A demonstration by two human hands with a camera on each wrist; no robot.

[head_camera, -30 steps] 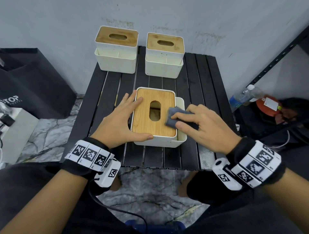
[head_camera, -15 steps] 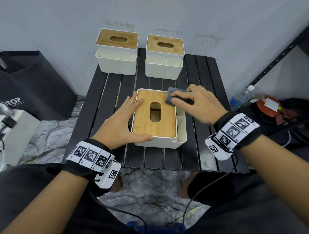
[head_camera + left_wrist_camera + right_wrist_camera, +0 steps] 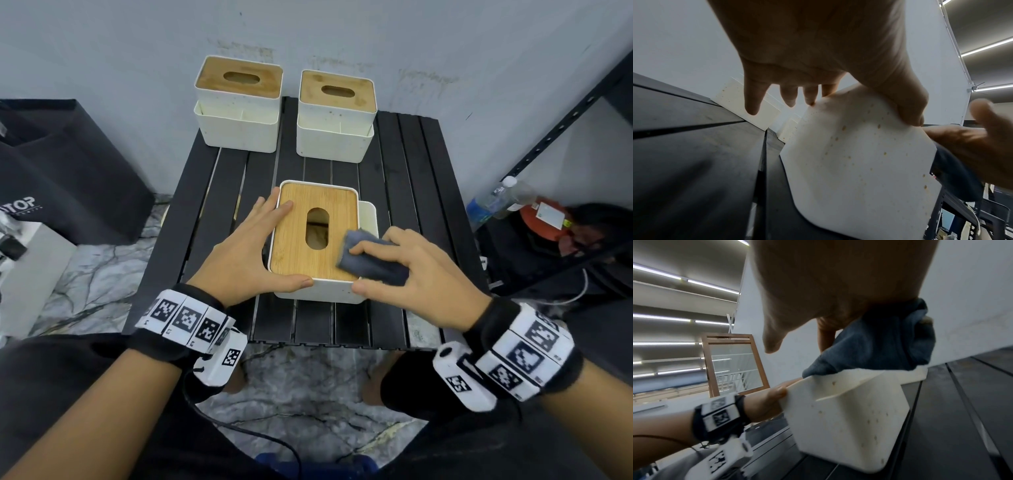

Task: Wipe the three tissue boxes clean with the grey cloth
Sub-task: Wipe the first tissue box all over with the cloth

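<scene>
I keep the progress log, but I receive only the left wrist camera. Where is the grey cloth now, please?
Observer: The right hand holds the folded grey cloth and presses it on the near right corner of the bamboo lid of the nearest white tissue box.
Operator: Does the left hand cover the lid's opening?
Observer: No. The left hand lies at the lid's left edge, and the oval opening is uncovered.
Operator: How do the other lids look?
Observer: The far left white tissue box and the far right white tissue box have dull, smudged wooden lids.
</scene>
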